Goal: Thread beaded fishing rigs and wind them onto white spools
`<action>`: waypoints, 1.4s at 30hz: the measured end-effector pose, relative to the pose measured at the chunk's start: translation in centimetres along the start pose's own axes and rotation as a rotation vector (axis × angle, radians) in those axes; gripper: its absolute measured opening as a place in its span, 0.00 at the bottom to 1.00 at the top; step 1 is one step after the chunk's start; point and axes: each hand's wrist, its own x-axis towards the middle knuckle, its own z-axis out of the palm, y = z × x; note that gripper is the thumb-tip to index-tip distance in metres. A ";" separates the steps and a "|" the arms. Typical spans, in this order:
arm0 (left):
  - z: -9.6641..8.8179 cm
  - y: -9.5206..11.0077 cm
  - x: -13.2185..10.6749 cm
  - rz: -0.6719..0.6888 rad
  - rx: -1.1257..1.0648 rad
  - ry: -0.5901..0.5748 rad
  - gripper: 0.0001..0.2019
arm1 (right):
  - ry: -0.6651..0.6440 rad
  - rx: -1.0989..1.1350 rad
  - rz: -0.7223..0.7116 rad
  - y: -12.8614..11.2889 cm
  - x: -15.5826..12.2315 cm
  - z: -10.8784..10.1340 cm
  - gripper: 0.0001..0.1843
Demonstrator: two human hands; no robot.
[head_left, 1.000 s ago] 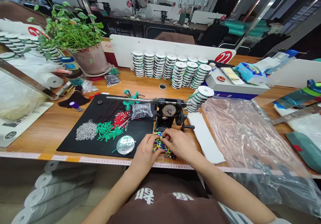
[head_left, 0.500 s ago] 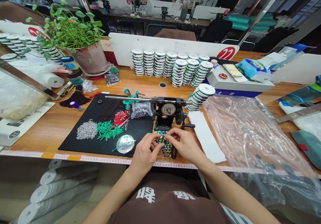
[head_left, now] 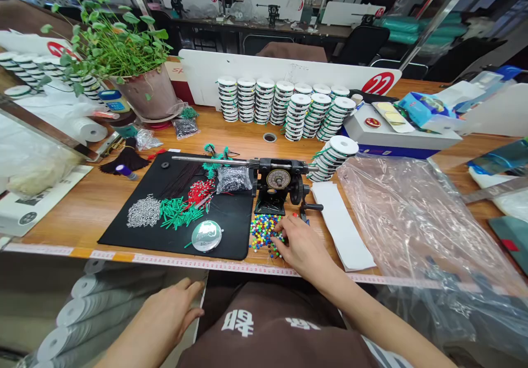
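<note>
My right hand [head_left: 300,245] reaches over the right side of a pile of small multicoloured ball-headed pins [head_left: 262,235]. Its thumb and index finger are apart, with nothing visible between them. My left hand [head_left: 171,307] hangs lower left, in front of the table edge, with thumb and fingers apart and nothing seen in it. Just behind the pins stands a black hand-cranked winding machine [head_left: 276,184] with a dial and a long metal rod. Left of the pins, a spool with a green and white label [head_left: 207,236] lies on a black mat [head_left: 136,236].
On the mat are silver pieces [head_left: 143,212], green tubes [head_left: 179,214], red pieces [head_left: 201,193] and a bag of dark parts [head_left: 234,180]. Stacked spools [head_left: 264,104] line the back. Folded white paper [head_left: 342,228] and clear plastic film [head_left: 396,208] lie right. A potted plant [head_left: 146,95] stands left.
My left hand has left the pins and dropped down and left, past the table edge. My right hand stays at the pile, its fingers now lower over the pins. The view shifted slightly.
</note>
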 end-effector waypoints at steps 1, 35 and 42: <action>0.3 -0.1 -0.1 -0.006 -0.015 -0.042 0.13 | -0.005 -0.020 0.008 -0.2 0.2 0.1 0.03; -0.3 9.0 4.9 0.335 -0.872 0.373 0.10 | -0.289 0.972 0.116 -2.4 -3.8 1.2 0.07; 3.9 -3.6 -1.0 0.074 -0.157 -0.055 0.14 | -0.051 0.447 -0.014 2.3 -3.6 -1.2 0.06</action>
